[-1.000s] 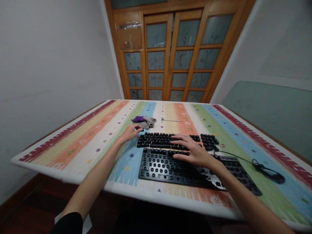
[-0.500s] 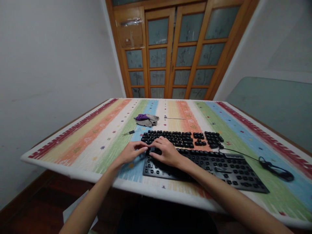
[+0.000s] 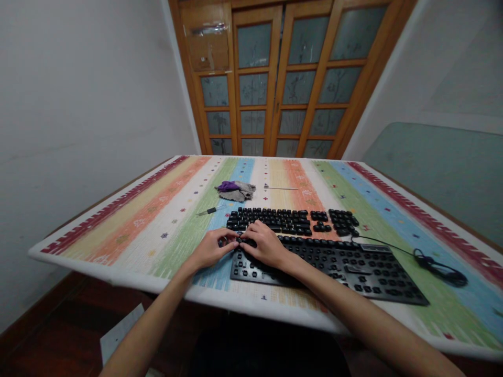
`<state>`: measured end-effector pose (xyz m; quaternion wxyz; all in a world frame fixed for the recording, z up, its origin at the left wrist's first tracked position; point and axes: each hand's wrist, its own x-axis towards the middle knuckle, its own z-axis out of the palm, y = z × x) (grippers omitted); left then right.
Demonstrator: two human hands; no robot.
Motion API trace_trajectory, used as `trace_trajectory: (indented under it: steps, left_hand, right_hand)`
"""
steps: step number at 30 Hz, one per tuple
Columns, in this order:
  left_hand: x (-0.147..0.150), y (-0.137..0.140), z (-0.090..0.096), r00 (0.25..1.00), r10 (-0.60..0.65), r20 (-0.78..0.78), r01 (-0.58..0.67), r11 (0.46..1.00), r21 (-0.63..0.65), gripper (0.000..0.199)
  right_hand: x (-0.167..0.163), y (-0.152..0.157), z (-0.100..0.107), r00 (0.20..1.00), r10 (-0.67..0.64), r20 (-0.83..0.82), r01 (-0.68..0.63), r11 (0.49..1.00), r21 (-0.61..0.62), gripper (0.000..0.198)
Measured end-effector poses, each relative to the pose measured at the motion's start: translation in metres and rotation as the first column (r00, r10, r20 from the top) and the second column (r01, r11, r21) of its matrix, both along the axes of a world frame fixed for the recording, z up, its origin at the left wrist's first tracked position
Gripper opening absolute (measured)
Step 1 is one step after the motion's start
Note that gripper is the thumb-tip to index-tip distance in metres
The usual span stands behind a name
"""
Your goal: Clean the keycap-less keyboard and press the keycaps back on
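Observation:
A black keyboard (image 3: 377,272) with its keycaps off lies tilted near the table's front edge, bare key posts showing. Behind it, loose black keycaps (image 3: 271,217) are laid out in keyboard order. At the keyboard's upper left corner my left hand (image 3: 212,248) is closed, thumb and fingers curved together around something small and dark. Close against it, my right hand (image 3: 265,245) rests over the same corner with its fingers bent inward and closed. The fingertips of both hands nearly meet, and what they pinch is too small and hidden to make out.
A grey and purple cloth (image 3: 236,190) lies beyond the keycaps. Left of them is a small black piece with wire prongs (image 3: 211,210). A thin rod (image 3: 281,188) lies near the cloth. The keyboard's coiled cable (image 3: 442,269) sits at right on the striped tablecloth (image 3: 129,225).
My left hand's thumb and fingers have parted into a wider curve, with something dark between them. My right hand has shifted slightly. The keyboard and loose keycaps stay as they were.

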<state>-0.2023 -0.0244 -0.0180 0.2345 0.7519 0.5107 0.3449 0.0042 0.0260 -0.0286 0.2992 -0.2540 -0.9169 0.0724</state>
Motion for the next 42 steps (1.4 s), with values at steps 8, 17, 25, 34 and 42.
trace_trajectory:
  steps: [8, 17, 25, 34, 42]
  left_hand:
    - [0.000, 0.000, 0.002, 0.998, -0.011, -0.054, 0.013, 0.999, 0.035, 0.020]
    - [-0.001, 0.001, -0.002, 0.997, -0.029, -0.069, 0.033, 0.998, 0.061, 0.020]
    - [0.000, 0.002, -0.001, 0.991, -0.099, -0.093, 0.108, 0.989, 0.105, 0.025]
    - [-0.001, 0.000, -0.005, 0.990, -0.050, -0.133, 0.068, 0.989, 0.132, 0.017]
    - [0.001, -0.002, -0.006, 0.994, -0.021, -0.106, 0.036, 0.989, 0.146, 0.029]
  right_hand:
    - [-0.001, 0.001, 0.003, 0.999, 0.033, 0.015, -0.033, 0.999, 0.009, 0.009]
    - [-0.004, 0.000, 0.002, 0.997, 0.035, 0.074, -0.039, 0.998, 0.056, 0.018]
    - [-0.010, 0.000, 0.010, 0.980, 0.013, 0.198, -0.028, 0.997, 0.075, 0.022]
    - [-0.008, 0.011, 0.022, 0.967, 0.107, 0.232, -0.096, 0.994, -0.058, 0.013]
    - [-0.018, 0.063, 0.037, 0.986, -0.075, 0.147, 0.086, 0.994, -0.066, 0.015]
